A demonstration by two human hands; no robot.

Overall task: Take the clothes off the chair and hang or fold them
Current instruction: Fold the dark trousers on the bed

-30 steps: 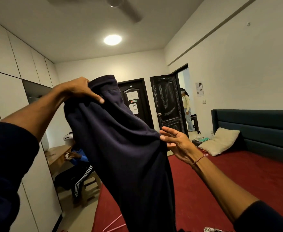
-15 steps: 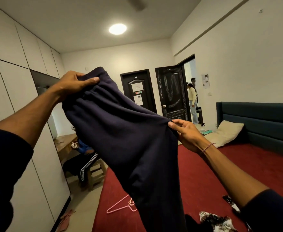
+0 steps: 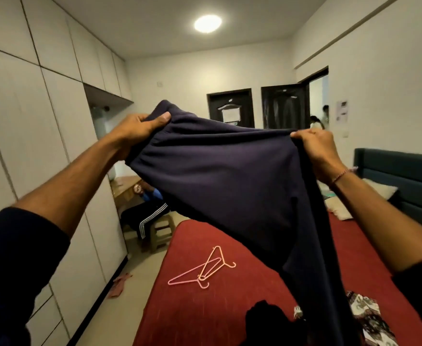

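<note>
A dark navy garment (image 3: 224,181) is stretched out in the air in front of me, above the red bed (image 3: 205,310). My left hand (image 3: 140,131) grips its gathered edge at the upper left. My right hand (image 3: 317,148) grips the other end at the right, and the cloth hangs down from there towards the bed. Two pink hangers (image 3: 205,268) lie on the bed below the garment. A patterned black-and-white cloth (image 3: 369,318) and a black cloth (image 3: 267,320) lie at the bed's near end.
White wardrobe doors (image 3: 42,146) line the left wall. A person in striped track trousers (image 3: 147,216) sits on a stool (image 3: 161,232) by a wooden desk. A green headboard (image 3: 404,176) and pillow are at right. Two people stand in the open doorway (image 3: 318,116).
My right hand has closed on the garment and both hands have pulled it wide apart. My view has tilted down, so the hangers and more of the bed show.
</note>
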